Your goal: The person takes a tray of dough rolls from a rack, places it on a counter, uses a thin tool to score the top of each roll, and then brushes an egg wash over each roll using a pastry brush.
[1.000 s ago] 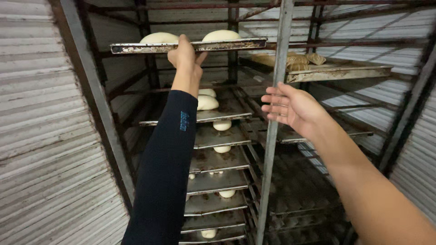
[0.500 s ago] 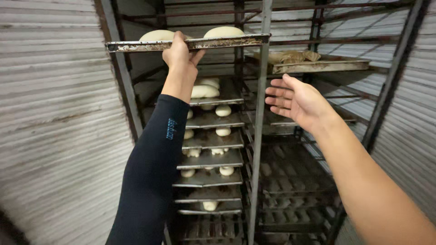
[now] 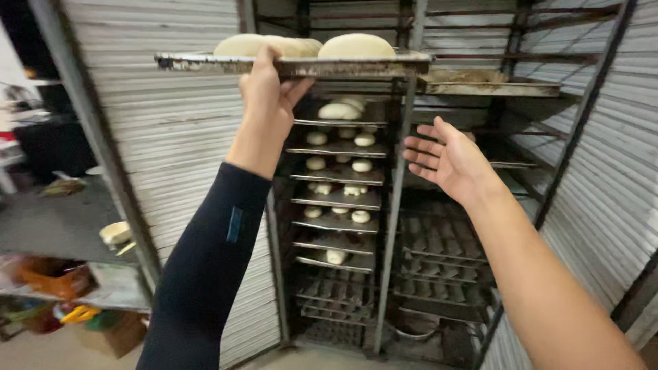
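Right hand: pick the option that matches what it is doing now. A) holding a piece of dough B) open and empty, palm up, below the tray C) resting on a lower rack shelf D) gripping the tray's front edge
B: the right hand is spread open, touching nothing, below the tray of dough rounds; only the left hand has a grip on the tray.

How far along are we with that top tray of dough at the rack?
Done: the lower shelves of the left rack already hold trays of dough pieces. In hand: the left hand grips the front edge of the top tray, loaded with large dough rounds, at the rack's top level. The right hand is open and empty beside the rack post. Left: the tray juts out leftward, not squared on its runners.
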